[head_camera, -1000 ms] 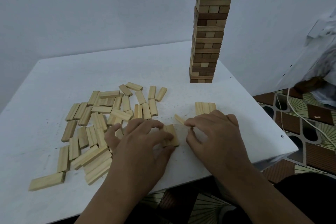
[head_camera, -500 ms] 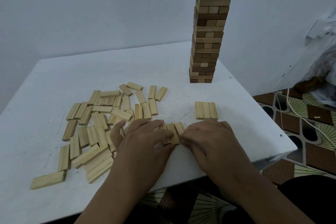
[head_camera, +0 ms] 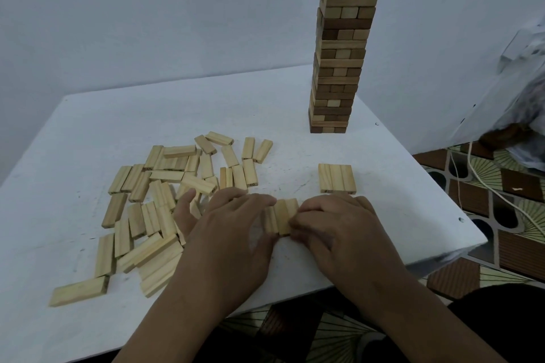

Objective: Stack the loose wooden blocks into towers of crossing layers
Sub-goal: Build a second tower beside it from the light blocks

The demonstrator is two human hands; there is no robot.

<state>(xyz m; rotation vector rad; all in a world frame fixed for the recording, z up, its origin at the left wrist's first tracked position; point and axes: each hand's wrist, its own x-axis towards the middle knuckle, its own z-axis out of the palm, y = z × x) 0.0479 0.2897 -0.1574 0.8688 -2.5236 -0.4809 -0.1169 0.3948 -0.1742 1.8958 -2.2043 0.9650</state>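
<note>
A row of three pale wooden blocks (head_camera: 281, 215) lies flat near the table's front edge, squeezed between my hands. My left hand (head_camera: 236, 227) presses its curled fingers against the row's left side. From the right, my right hand (head_camera: 339, 224) pinches the row with bent fingertips. A second flat row of three blocks (head_camera: 336, 178) lies just beyond my right hand. Several loose blocks (head_camera: 165, 200) are scattered over the left half of the table. A tall finished tower (head_camera: 339, 59) of crossing light and dark layers stands at the back right.
The white table (head_camera: 398, 215) ends close behind my right hand, with its right corner near a patterned floor (head_camera: 501, 215). White cables (head_camera: 477, 177) trail over that floor. A pale wall stands behind the table.
My right hand slid a loose block leftward against the two under my left hand. Both hands now squeeze the three into one row.
</note>
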